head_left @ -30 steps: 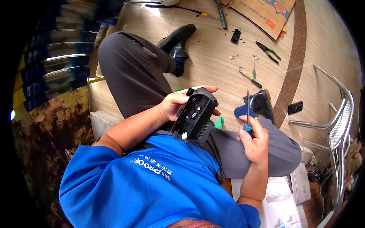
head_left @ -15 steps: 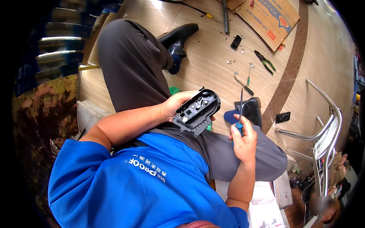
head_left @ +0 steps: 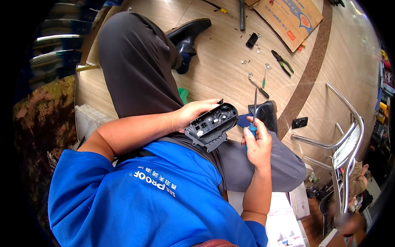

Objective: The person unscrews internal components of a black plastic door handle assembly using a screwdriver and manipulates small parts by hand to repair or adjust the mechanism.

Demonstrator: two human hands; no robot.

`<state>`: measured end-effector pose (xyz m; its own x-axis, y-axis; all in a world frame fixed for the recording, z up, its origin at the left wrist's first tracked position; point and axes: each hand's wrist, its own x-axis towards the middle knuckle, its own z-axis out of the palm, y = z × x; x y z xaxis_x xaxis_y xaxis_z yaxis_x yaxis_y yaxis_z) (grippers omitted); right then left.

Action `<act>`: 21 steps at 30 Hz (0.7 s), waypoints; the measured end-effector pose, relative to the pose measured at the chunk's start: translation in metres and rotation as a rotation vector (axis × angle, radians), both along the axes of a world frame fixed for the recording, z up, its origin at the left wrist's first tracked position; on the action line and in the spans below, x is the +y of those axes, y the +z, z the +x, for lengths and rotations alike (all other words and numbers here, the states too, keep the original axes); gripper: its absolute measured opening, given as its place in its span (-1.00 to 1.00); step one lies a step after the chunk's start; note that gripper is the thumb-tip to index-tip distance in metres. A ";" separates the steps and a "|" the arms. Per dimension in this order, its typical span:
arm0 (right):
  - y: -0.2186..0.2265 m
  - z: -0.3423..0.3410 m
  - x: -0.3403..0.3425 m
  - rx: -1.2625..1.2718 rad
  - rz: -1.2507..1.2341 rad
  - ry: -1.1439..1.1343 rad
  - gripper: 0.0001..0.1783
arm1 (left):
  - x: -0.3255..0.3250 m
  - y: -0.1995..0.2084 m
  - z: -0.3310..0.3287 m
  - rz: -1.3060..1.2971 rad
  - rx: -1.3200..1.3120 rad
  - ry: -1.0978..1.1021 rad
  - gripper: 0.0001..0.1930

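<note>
An elongated black plastic housing (head_left: 221, 132) with rounded ends is held over my lap, its open side up. Small white and metal parts and a row of openings show inside it. My left hand (head_left: 186, 117) is closed around its left end, with some of the fingers hidden behind it. To the right, my right hand (head_left: 259, 147) grips a screwdriver (head_left: 254, 108) by its blue handle. The shaft points up and away from me, apart from the housing.
On the floor ahead lie green-handled pliers (head_left: 282, 63), a small green screwdriver (head_left: 264, 82), a dark-handled tool (head_left: 261, 91), a black plastic piece (head_left: 252, 40) and scattered small parts. Flattened cardboard (head_left: 288, 24) lies farther off. A metal chair (head_left: 347, 154) stands right, near a black flat object (head_left: 300, 122).
The housing has come slightly nearer my body and turned a little in my left hand. My right hand keeps the screwdriver at about the same place; the whole view has shifted slightly.
</note>
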<state>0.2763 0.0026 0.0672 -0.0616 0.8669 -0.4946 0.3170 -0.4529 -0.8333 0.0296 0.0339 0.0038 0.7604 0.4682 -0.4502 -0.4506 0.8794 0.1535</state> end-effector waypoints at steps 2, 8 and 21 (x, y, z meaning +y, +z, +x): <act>0.000 -0.001 0.001 0.003 0.002 -0.003 -0.67 | 0.001 0.004 0.001 0.059 -0.009 -0.016 -0.39; -0.003 0.000 0.000 -0.011 0.004 0.010 -0.66 | -0.002 0.002 0.001 0.107 0.062 -0.060 -0.39; -0.003 -0.001 -0.001 -0.015 0.034 0.039 -0.63 | -0.002 0.003 0.002 0.196 0.097 -0.112 -0.38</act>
